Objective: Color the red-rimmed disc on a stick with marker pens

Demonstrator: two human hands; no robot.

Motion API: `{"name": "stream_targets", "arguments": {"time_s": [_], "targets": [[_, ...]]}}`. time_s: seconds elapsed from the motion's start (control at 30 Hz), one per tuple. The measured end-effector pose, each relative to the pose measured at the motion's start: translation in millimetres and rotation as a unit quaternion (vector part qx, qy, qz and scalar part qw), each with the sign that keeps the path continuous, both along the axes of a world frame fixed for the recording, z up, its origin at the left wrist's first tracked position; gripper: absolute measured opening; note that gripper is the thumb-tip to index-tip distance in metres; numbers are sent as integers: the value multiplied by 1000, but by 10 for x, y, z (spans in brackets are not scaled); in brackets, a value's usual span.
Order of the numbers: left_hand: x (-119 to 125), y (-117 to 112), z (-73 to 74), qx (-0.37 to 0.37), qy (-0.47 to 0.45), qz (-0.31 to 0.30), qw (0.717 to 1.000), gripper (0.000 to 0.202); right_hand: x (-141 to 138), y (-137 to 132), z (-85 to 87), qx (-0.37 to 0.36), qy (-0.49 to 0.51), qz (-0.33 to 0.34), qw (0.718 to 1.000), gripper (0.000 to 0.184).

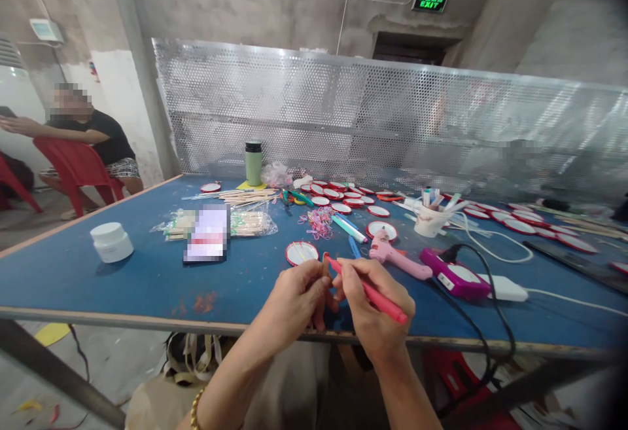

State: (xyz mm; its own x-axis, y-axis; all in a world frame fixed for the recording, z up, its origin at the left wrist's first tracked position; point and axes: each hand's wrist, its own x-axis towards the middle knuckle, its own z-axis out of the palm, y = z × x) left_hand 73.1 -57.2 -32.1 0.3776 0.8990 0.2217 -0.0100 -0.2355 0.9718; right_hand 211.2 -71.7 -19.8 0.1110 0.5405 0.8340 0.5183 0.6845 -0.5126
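So I'm counting two hands here. The right hand (375, 299) is gripping one pink marker (385, 304) between thumb and fingers, and its tip is pointing in at the left hand (299, 292), just over the near edge of one blue table (157, 286). The left fingers are curling in and bunching together, but I can't tell what, if anything, they're pinching.

One white disc with a red rim (301, 253) is lying just beyond the left hand. Another one (381, 230) is sitting by one pink glue gun (400, 261), and a bunch more are overlapping further back, too many for me to count.

Beside the glue gun, one purple power strip (454, 275) is lying on the tabletop. One paper cup (430, 220) is holding several pens, and one blue pen (354, 247) is lying between the cup and the hands. One heap of colored bands (318, 222) is lying mid-table.

Over on the left, one phone (207, 233) is resting against bagged wooden sticks (255, 222), one white jar (112, 243) is standing alone, and one green bottle (254, 165) is standing at the back. One other person (108, 135) is sitting away from the table.
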Motion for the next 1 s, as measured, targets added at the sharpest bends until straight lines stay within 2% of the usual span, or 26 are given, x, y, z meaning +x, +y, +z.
{"name": "stream_targets", "arguments": {"time_s": [1.0], "targets": [[1, -7, 33, -3, 2, -1, 1000, 25, 1, 8, -2, 3, 7, 6, 1000, 13]]}}
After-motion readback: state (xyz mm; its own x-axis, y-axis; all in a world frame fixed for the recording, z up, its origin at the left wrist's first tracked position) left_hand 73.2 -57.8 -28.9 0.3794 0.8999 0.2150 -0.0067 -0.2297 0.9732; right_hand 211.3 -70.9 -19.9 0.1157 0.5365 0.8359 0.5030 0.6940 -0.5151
